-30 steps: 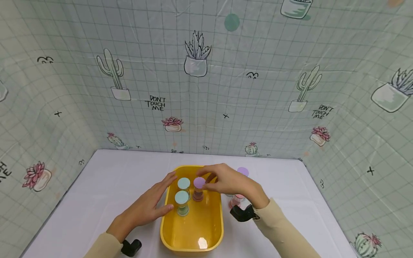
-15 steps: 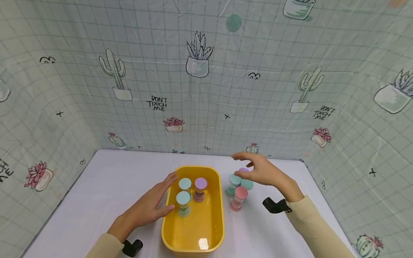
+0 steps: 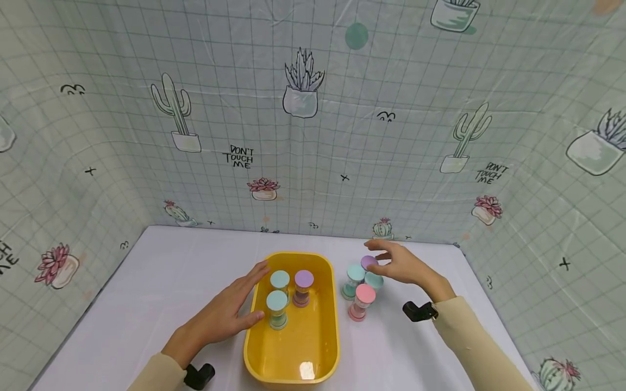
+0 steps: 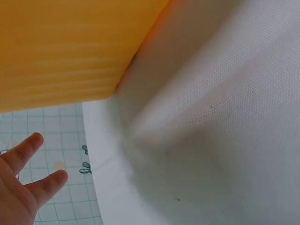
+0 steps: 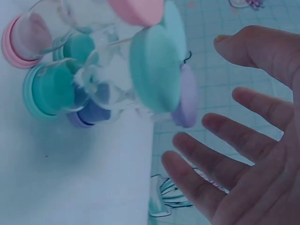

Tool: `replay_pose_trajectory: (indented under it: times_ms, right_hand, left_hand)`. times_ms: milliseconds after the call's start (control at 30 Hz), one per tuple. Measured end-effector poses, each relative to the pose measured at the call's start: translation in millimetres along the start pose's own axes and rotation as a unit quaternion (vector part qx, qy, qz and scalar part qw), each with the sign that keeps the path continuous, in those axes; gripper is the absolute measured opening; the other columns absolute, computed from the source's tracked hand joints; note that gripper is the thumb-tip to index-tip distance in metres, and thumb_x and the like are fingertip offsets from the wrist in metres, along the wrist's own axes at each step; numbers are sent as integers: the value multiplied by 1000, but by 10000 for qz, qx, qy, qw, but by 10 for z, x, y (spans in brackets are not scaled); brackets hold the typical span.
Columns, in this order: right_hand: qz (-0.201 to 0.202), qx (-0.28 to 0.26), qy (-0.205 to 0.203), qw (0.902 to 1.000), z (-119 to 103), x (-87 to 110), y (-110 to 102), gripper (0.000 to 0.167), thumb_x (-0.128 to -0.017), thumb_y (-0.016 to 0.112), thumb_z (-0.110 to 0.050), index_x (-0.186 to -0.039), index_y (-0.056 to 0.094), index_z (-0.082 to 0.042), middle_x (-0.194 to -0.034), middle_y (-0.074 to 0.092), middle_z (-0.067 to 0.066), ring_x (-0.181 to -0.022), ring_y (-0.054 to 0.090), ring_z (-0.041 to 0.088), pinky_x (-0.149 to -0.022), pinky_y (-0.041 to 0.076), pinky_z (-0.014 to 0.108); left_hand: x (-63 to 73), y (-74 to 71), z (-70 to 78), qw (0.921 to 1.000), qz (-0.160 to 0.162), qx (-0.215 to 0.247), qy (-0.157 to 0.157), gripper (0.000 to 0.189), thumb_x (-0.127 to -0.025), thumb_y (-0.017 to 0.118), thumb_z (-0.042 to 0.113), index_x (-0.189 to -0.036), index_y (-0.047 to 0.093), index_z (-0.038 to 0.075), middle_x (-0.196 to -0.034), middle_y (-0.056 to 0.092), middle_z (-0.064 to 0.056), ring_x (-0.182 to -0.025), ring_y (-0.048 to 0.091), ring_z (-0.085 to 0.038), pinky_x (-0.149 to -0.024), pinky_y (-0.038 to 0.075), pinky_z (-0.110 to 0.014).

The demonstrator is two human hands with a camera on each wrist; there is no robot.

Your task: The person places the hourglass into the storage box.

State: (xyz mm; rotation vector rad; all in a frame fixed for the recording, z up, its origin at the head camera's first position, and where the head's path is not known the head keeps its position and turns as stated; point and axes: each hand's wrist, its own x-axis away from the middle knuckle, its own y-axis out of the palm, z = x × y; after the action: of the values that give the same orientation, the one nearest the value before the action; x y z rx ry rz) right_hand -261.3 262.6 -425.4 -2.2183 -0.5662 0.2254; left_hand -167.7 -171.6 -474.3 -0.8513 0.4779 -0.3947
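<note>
A yellow plastic tub [image 3: 293, 355] holds three upright sand timers: two with light-blue caps and one purple-capped sand timer [image 3: 303, 287]. My left hand [image 3: 227, 304] rests along the tub's left rim with fingers extended. To the right of the tub stands a cluster of sand timers: a pink one [image 3: 363, 303], a teal one [image 3: 354, 282], a second teal one [image 3: 375, 280] and a purple one [image 3: 368, 263] at the back. Over the purple one hovers my right hand [image 3: 403, 265], thumb and fingers spread apart; the right wrist view shows nothing between them [image 5: 253, 140].
A white cloth [image 3: 171, 271] covers the table. Behind and at both sides rises a grid-patterned curtain [image 3: 313, 141] with cactus drawings. Each wrist carries a small black camera [image 3: 418, 311].
My right hand has let go of the purple sand timer in the tub, moved right past its rim, then lowered toward the outside cluster. My left hand has stayed in place.
</note>
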Motion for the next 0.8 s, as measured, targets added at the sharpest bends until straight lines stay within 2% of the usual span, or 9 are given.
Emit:
replay_pose_trajectory:
  times_ms: [233,400,633,800]
  right_hand:
    - [-56,-353,317,9989,121,-68,85,57,-96,72,-28,-145,54,-6,-143,58,26,-117,68,41,-98,58,50]
    - [-90,-275,346,9990,153,-117,145,55,-96,70,-25,-144,54,-4,-140,60,25,-114,69,39,-96,59,48]
    - [-14,-141,479,9988,167,-130,163,57,-95,70,-28,-143,54,-3,-141,60,26,-120,65,44,-99,57,53]
    - [85,-15,567,9984,176,-143,139,58,-94,71,-27,-144,53,-4,-141,60,27,-116,67,44,-95,59,52]
  left_hand:
    - [-9,-33,8,10000,-7,-40,-9,80,-96,64,39,-165,25,24,-173,21,2,-150,40,-35,-112,40,-67]
    - [-6,-45,13,10000,-27,-45,-65,81,-96,64,42,-165,26,24,-173,22,3,-150,41,-35,-112,41,-67]
    - [-8,-21,27,9997,-112,41,-215,81,-95,61,53,-164,27,29,-172,21,9,-151,40,-32,-113,40,-67]
    - [-6,-15,41,9997,-114,23,-233,81,-95,60,53,-164,27,28,-172,21,8,-150,40,-32,-113,40,-66]
